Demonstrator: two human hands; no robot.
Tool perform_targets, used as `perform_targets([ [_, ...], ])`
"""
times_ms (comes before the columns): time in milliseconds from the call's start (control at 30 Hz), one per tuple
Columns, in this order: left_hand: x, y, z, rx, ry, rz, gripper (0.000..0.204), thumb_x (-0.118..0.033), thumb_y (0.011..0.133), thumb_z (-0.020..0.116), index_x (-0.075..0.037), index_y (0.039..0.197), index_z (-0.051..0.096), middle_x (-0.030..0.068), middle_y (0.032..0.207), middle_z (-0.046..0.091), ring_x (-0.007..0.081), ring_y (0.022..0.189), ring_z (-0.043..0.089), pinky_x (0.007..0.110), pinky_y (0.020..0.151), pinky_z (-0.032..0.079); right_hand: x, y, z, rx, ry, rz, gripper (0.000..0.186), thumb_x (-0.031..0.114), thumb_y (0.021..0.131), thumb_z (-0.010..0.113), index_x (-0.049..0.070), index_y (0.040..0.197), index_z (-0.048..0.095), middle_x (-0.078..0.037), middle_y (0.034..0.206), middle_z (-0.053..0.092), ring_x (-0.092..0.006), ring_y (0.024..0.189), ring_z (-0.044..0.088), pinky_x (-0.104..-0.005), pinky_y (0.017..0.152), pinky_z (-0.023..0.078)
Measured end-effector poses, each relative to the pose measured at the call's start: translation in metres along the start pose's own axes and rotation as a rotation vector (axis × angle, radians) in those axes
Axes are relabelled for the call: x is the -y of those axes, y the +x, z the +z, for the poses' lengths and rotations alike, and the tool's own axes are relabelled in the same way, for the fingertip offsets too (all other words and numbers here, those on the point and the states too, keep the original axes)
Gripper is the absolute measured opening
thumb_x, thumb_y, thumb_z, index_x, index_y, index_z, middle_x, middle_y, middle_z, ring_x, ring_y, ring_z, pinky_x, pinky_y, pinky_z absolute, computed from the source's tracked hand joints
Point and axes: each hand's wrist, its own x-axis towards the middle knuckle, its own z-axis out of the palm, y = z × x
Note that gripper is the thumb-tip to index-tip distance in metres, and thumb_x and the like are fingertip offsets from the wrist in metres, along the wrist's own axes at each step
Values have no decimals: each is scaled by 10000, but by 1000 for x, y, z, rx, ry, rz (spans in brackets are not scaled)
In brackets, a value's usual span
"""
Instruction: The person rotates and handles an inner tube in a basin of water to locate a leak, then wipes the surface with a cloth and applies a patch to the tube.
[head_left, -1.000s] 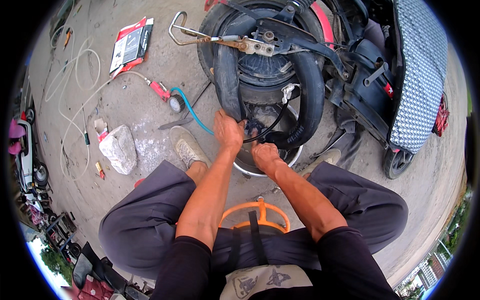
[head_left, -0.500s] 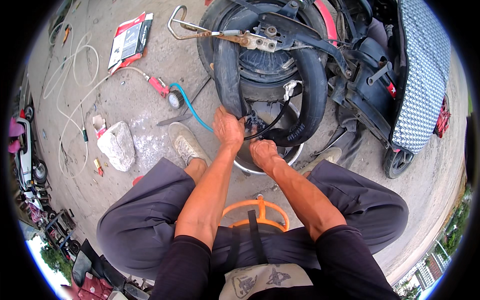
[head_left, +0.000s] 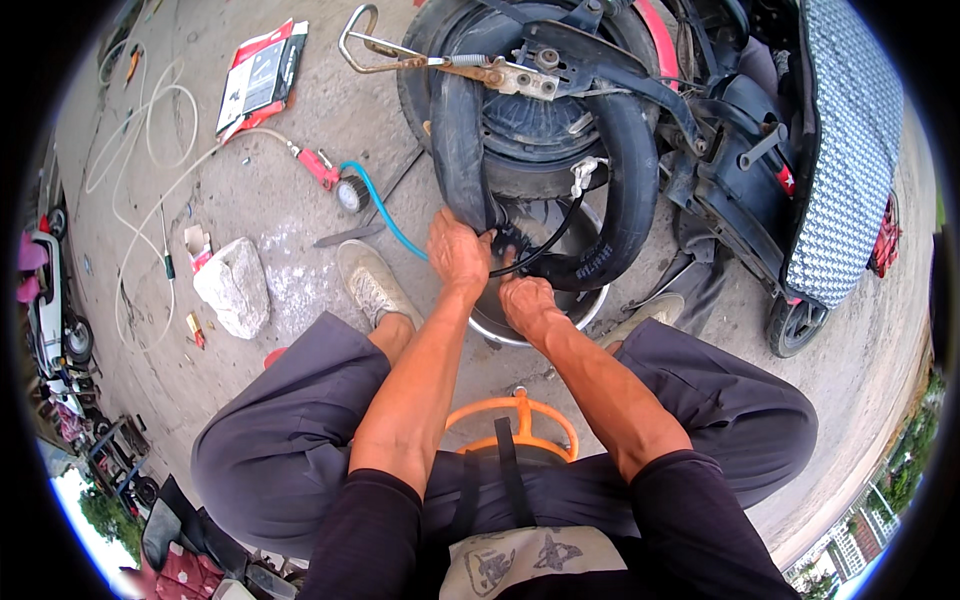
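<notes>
My left hand [head_left: 458, 252] grips the black rubber inner tube [head_left: 462, 150] where it hangs down from the rear wheel [head_left: 535, 120] of a tipped-over scooter. My right hand [head_left: 526, 303] holds the lower part of the same tube over a round metal basin [head_left: 580, 305] on the ground. The tube loops from the wheel's left side down to the basin and up the right side [head_left: 630, 170]. A thin black hose runs from the wheel's valve down between my hands.
The scooter body with a patterned seat [head_left: 845, 150] lies at the right. An air hose with gauge [head_left: 350, 190], a stone [head_left: 232, 288], a red-and-white box [head_left: 262, 75], white tubing and small tools lie on the concrete at the left. An orange stool [head_left: 515, 420] is beneath me.
Both hands stay at the tube with only slight shifts. The view has tilted a little, nothing else has moved.
</notes>
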Motion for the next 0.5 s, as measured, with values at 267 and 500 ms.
perform_targets([
  [267,3,1,4,-2,15,17,645,-202,704,876,31,1179,506,193,1146,576,381,1148,537,471,967,431,-3,5,5,25,57,-10,364,179,812,581,-42,1094,651,-55,724,671,-200,630,666,-379,553,503],
  [500,3,2,4,20,26,8,661,-222,713,875,21,1198,498,186,1188,569,370,1174,529,467,972,431,-4,5,1,128,90,42,823,182,824,580,-216,1465,252,-61,696,684,-193,624,691,-377,545,528],
])
